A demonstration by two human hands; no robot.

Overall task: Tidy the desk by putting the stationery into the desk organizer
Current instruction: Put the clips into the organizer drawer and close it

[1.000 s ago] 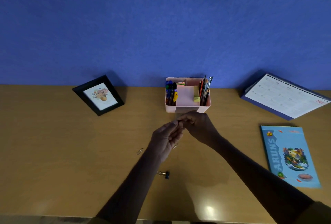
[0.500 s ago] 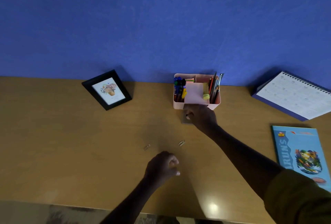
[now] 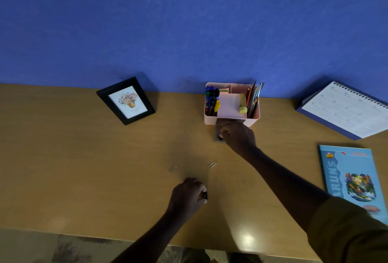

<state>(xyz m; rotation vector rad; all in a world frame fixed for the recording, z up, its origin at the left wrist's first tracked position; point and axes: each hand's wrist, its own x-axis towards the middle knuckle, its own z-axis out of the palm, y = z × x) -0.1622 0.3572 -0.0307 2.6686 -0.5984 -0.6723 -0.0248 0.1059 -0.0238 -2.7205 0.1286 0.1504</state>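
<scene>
A pink desk organizer (image 3: pixel 210 120) stands at the back of the desk against the wall, with pens, pencils and sticky notes in it. A small grey drawer (image 3: pixel 217 138) sticks out at its front. My right hand (image 3: pixel 238 136) is over that drawer with its fingers curled; whether it holds anything is too small to tell. My left hand (image 3: pixel 188 194) is near the desk's front edge and grips a black binder clip (image 3: pixel 204 195) lying there. Two paper clips (image 3: pixel 172 168) (image 3: pixel 213 164) lie on the desk between my hands.
A black picture frame (image 3: pixel 126 100) leans at the back left. A spiral desk calendar (image 3: pixel 344 110) stands at the back right. A blue book (image 3: pixel 352 175) lies flat on the right. The wooden desk (image 3: pixel 73 168) ends just behind my left wrist.
My hands met in front of the organizer, then parted. The right hand reached to the drawer. The left hand drew back toward me and came down on the binder clip.
</scene>
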